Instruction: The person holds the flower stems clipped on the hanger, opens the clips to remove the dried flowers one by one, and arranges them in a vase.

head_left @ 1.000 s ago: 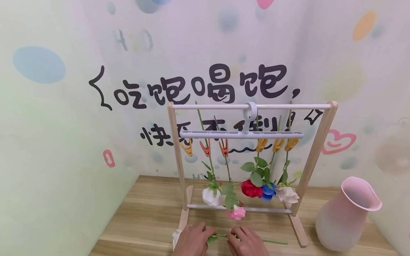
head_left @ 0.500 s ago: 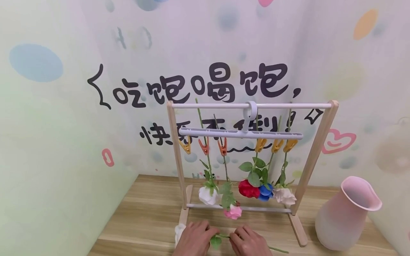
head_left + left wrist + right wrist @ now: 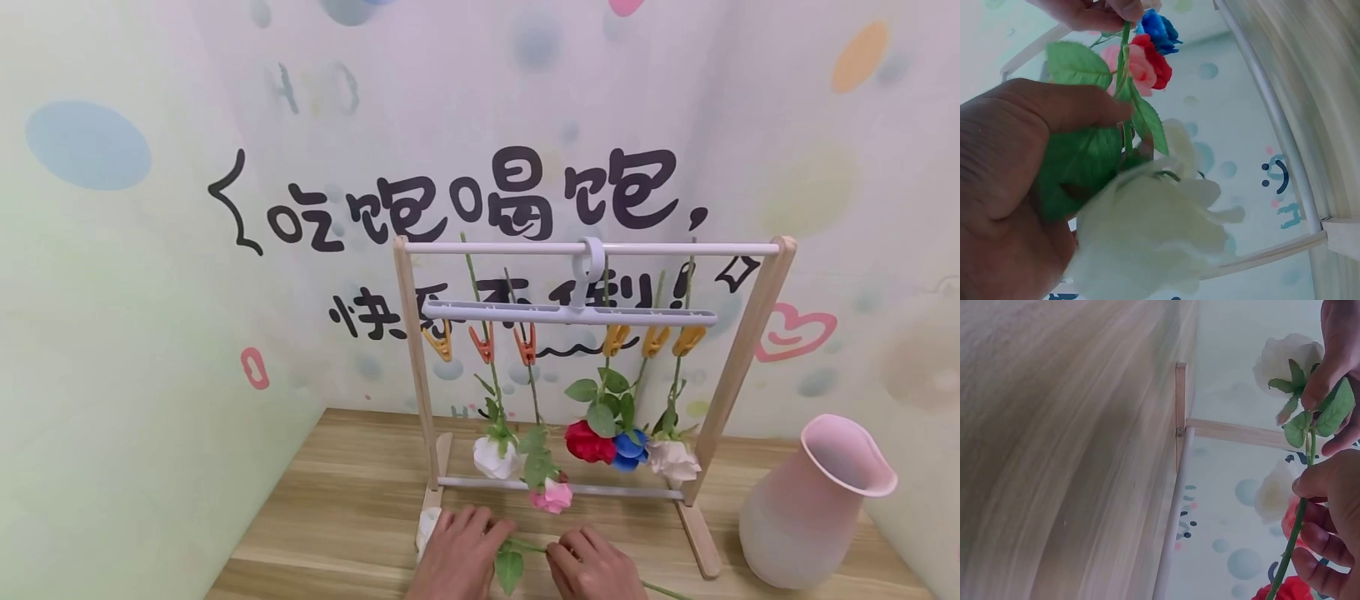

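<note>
A white rose is held at the near side of a wooden rack, its head to the left and its stem run out to the right. Beside the head, among green leaves, the stem is pinched by the left hand; farther right it is gripped between thumb and fingers of the right hand. From a pale hanger beyond, a white flower, pink flower, red flower, blue flower and cream flower are hung head down by clips. On the tabletop, a pink vase is stood right of the rack.
</note>
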A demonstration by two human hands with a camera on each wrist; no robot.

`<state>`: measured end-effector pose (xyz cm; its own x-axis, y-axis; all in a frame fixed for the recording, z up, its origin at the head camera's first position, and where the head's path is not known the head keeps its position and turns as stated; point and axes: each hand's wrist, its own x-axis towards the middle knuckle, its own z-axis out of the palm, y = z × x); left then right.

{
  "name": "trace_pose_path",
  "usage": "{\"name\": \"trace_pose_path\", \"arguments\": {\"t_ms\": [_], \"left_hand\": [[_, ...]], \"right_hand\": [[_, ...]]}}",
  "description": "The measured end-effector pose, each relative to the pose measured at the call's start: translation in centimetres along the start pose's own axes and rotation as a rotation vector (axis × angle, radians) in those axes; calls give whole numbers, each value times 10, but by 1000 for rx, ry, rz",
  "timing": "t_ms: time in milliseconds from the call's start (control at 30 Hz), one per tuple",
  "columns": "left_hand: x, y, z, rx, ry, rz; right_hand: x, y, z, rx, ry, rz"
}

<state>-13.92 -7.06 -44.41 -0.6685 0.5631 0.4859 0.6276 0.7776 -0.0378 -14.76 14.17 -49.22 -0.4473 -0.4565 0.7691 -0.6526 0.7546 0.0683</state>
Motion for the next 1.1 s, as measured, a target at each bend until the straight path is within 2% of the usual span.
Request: {"name": "trace_pose_path", "arguments": {"t_ms": [133, 267, 433, 567, 767, 933, 1000, 1100], "left_hand": [[1, -2, -9, 30, 2, -11], [3, -5, -17, 5, 124, -37], [6, -11, -25, -161, 307, -133], [7, -19, -28, -326, 388, -251], [13, -33, -19, -569, 412, -408], [25, -41, -6, -709, 443, -511], [31, -43, 0, -754, 464, -532], [40, -45, 9, -808, 474, -557]], "right_hand": [[0, 3, -4, -17, 40, 12], [1, 6, -13, -28, 7, 70], [4, 11, -23, -60, 1, 129], [8, 16, -32, -69, 8, 151], [14, 22, -46, -87, -5, 177], [21, 30, -56, -107, 101, 137], [25, 34, -59, -105, 154, 119], [29, 39, -65, -100, 189, 113]]}}
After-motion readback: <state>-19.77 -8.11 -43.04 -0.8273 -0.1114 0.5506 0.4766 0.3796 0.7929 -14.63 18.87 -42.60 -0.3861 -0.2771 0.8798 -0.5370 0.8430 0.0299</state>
